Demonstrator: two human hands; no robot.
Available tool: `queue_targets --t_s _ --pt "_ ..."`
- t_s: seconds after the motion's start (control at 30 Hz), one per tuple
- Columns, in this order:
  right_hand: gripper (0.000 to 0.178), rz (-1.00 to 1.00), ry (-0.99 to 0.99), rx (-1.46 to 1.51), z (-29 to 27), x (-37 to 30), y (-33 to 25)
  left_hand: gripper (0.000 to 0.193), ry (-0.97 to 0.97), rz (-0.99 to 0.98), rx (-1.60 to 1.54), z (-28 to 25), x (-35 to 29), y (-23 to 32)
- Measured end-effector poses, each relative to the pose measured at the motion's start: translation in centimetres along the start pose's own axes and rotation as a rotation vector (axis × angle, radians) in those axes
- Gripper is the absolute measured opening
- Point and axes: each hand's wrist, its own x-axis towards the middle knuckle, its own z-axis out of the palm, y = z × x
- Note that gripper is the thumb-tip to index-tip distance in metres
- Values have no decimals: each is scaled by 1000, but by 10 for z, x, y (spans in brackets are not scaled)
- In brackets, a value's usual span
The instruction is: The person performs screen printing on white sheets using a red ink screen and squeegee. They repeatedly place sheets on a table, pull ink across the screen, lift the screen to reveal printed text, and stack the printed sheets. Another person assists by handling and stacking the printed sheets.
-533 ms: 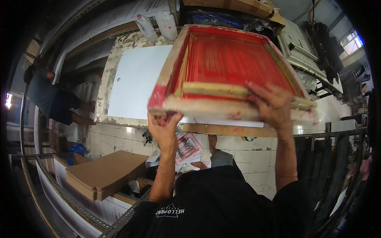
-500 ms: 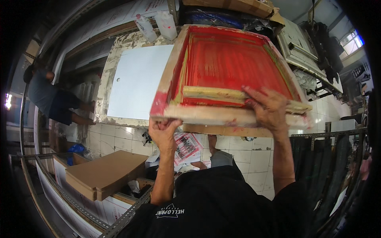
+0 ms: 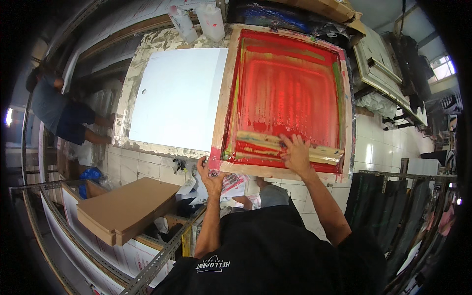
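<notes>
A wooden screen printing frame (image 3: 283, 170), its mesh smeared with red ink, lies roughly flat at the centre right. My left hand (image 3: 210, 178) grips its near left corner, thumb and fingers around the wood. Inside the frame, near its front bar, a wooden squeegee (image 3: 322, 153) rests across the mesh. My right hand (image 3: 296, 155) holds the squeegee from above, fingers over its wooden bar. A white sheet (image 3: 177, 98) with a small hole near its left side lies left of the frame, on a worn, stained table (image 3: 124, 115).
Two ink-stained white plastic containers, one a jug (image 3: 210, 22), stand at the table's back. Brown cardboard pieces (image 3: 130, 206) lie on a metal rack (image 3: 162, 255) at lower left. Another person (image 3: 61, 108) is at far left. Dark panels (image 3: 383, 206) stand in a rack at right.
The frame's near side has come down from a raised tilt to a flatter position. Both hands moved down with it, and the squeegee now sits lower against the mesh.
</notes>
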Motion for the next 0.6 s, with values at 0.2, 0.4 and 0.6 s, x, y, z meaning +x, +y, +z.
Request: queue_targets --t_s 0.2,0.4,0.6 --pt "71 -21 204 -24 1 106 44 80 -4 1 79 0 2 -8" --pt "72 -76 355 -83 2 221 106 80 -19 -68 109 1 0 0" --pt "82 -152 458 -100 -17 327 142 66 -24 -119 150 1 2 10"
